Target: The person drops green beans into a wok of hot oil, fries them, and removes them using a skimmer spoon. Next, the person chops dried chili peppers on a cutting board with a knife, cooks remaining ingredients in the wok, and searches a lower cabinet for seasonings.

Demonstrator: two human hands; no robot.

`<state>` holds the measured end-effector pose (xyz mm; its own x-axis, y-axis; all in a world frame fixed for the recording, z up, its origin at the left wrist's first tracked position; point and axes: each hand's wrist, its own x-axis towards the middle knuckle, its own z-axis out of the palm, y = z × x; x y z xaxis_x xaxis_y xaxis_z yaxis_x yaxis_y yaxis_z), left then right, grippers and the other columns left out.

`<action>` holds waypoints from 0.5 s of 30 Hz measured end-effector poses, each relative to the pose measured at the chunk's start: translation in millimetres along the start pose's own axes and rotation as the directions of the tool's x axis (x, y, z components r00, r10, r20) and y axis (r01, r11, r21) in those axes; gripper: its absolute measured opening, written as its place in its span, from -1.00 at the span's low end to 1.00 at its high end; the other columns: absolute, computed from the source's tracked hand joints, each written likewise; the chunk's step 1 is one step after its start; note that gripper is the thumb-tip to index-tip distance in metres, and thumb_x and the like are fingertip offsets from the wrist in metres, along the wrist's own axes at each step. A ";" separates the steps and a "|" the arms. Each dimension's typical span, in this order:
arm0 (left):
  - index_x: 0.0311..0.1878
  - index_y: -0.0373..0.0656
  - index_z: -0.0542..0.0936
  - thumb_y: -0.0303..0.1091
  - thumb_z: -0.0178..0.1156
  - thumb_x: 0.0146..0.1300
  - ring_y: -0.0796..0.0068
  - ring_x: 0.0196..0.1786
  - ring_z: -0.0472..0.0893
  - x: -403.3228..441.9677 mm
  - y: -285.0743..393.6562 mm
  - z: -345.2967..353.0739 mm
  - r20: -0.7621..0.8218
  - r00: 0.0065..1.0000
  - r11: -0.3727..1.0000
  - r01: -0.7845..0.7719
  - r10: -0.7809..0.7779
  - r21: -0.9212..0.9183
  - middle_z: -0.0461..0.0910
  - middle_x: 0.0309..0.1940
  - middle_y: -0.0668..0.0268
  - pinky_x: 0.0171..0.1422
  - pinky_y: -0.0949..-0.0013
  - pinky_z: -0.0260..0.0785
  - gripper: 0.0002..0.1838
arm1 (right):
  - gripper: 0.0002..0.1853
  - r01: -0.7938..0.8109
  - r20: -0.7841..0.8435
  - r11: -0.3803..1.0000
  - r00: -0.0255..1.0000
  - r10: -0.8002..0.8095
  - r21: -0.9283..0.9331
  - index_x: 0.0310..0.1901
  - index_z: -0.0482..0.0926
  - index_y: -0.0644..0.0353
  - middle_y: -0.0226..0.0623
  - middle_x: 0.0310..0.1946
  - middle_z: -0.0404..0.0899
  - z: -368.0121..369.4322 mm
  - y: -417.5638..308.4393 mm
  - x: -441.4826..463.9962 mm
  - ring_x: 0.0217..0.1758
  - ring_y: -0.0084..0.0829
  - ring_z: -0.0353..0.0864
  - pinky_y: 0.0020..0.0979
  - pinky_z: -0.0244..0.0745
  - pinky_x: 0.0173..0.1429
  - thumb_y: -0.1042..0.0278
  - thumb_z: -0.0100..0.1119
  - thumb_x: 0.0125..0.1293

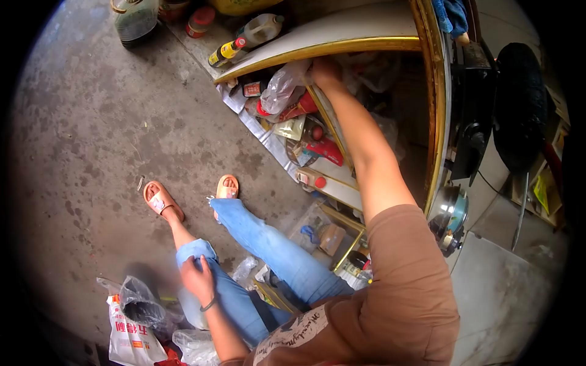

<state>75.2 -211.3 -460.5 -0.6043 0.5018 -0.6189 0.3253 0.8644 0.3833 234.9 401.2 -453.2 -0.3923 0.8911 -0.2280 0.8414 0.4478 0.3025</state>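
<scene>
My left hand [198, 280] rests on my knee over the blue jeans [262, 244], its fingers lying loosely apart and holding nothing. My right arm stretches into a gold-edged cabinet [366, 44]. There my right hand [325, 72] is by the cabinet's upper edge, close to a clear plastic bag [285, 85]. Its fingers are hidden, so I cannot tell whether they grip anything. Below that bag sit a red packet [300, 107], a pale packet [290, 129] and another red packet [326, 150] on the crowded shelf.
A dark sauce bottle [226, 52], a whitish jug [261, 28] and a red-lidded jar [199, 22] stand beside the cabinet. At lower left lies a white printed bag [131, 332] with other plastic bags. A black pan [520, 107] is at the right.
</scene>
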 end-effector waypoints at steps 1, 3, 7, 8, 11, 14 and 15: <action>-0.17 -0.27 0.59 -0.14 0.24 0.19 0.06 -0.11 0.56 0.0 3.0 0.1 0.014 1.000 1.000 -0.001 0.001 0.017 0.60 -0.26 0.10 0.00 0.14 0.37 -0.65 | -0.68 -0.007 0.020 1.000 1.000 0.007 -0.009 0.03 0.52 0.16 -0.09 0.03 0.54 -7.4 -4.0 -0.8 0.08 -0.11 0.54 -0.19 0.44 0.13 0.31 0.03 0.26; -0.21 -0.27 0.59 -0.14 0.24 0.19 0.07 -0.13 0.56 1.9 4.6 2.3 0.019 1.000 0.999 -0.004 0.003 0.040 0.60 -0.28 0.11 -0.03 0.14 0.37 -0.67 | -0.64 -0.024 0.056 0.999 0.998 0.025 -0.022 0.08 0.49 0.15 -0.11 0.07 0.51 -9.7 -4.4 2.5 0.12 -0.13 0.52 -0.19 0.45 0.15 0.30 0.05 0.25; -0.27 -0.26 0.59 -0.14 0.25 0.19 0.07 -0.17 0.56 1.4 4.6 8.0 -0.008 1.000 0.999 -0.009 0.009 0.052 0.59 -0.31 0.12 -0.07 0.13 0.37 -0.68 | -0.63 0.002 0.018 0.999 1.000 -0.001 -0.043 0.10 0.47 0.21 -0.05 0.11 0.49 3.2 5.6 8.4 0.16 -0.09 0.49 -0.17 0.41 0.19 0.28 -0.02 0.29; -0.27 -0.26 0.59 -0.14 0.25 0.18 0.07 -0.18 0.56 1.8 5.4 9.0 -0.012 1.000 0.999 -0.011 0.012 0.053 0.59 -0.32 0.12 -0.07 0.12 0.37 -0.68 | -0.64 0.025 -0.018 0.998 1.000 -0.026 -0.049 0.06 0.49 0.25 0.00 0.09 0.50 6.6 7.1 9.7 0.13 -0.06 0.50 -0.16 0.39 0.19 0.27 -0.08 0.33; -0.29 -0.25 0.59 -0.13 0.25 0.18 0.07 -0.19 0.55 1.7 6.2 10.8 -0.024 0.999 0.998 -0.039 0.041 0.057 0.58 -0.33 0.12 -0.08 0.12 0.37 -0.68 | -0.62 0.146 -0.194 0.984 0.973 -0.123 0.107 0.07 0.48 0.29 0.05 0.09 0.49 14.4 7.6 18.1 0.17 -0.03 0.46 -0.16 0.35 0.23 0.25 -0.13 0.36; -0.30 -0.25 0.59 -0.13 0.25 0.18 0.06 -0.20 0.55 2.3 10.5 9.0 -0.007 1.000 0.996 -0.030 0.031 0.083 0.58 -0.34 0.12 -0.08 0.12 0.37 -0.68 | -0.61 0.184 -0.171 0.981 0.970 -0.170 0.068 0.06 0.48 0.30 0.04 0.08 0.50 16.9 9.2 22.2 0.19 -0.03 0.44 -0.18 0.34 0.24 0.22 -0.14 0.37; -0.30 -0.25 0.58 -0.14 0.26 0.17 0.06 -0.22 0.55 2.4 10.1 10.4 -0.020 0.999 0.996 -0.044 0.046 0.084 0.57 -0.35 0.11 -0.11 0.11 0.36 -0.68 | -0.61 0.203 -0.196 0.975 0.964 -0.182 0.093 0.06 0.49 0.30 0.03 0.08 0.50 19.8 11.5 24.5 0.18 -0.03 0.45 -0.18 0.34 0.24 0.21 -0.13 0.37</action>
<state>84.6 -201.1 -465.2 -0.6034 0.5401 -0.5867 0.4114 0.8411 0.3512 242.3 426.7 -473.7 -0.6037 0.7917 -0.0934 0.7754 0.6103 0.1622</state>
